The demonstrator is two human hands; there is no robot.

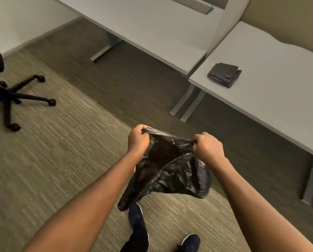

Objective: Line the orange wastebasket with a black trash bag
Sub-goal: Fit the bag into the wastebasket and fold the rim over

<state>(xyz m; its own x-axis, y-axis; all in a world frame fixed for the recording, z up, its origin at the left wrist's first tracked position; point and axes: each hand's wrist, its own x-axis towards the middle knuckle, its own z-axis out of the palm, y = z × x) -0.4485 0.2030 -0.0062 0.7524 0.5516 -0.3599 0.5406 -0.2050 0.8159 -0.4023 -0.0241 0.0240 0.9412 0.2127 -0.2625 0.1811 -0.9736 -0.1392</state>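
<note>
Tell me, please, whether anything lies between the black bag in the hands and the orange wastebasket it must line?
That cannot be judged: no wastebasket shows in this view. The left hand and right hand grip the bag by its opened mouth above bare carpet; the shoes are beneath it.

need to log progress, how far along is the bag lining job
Done: one black trash bag is unfolded. In hand: the left hand and right hand hold its mouth open. Left: fitting it in the orange wastebasket, which is not clearly in view. Folded bags remain on the desk.
</note>
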